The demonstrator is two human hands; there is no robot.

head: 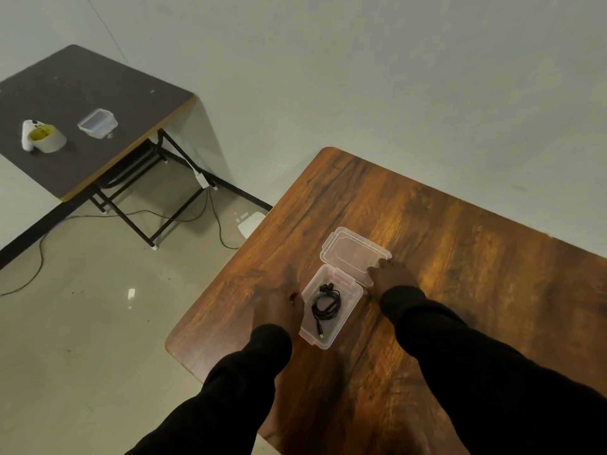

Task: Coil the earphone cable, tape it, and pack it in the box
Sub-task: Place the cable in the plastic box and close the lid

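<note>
Black coiled earphones point(325, 303) lie boxed between both hands' grip.

Black earphones point(325, 302), clear box point(331, 305), brown woodgrain table point(460, 257).

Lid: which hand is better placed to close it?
Right, probably. The right hand already rests on the open lid, while the left hand sits beside the box holding the coiled earphones.
</note>
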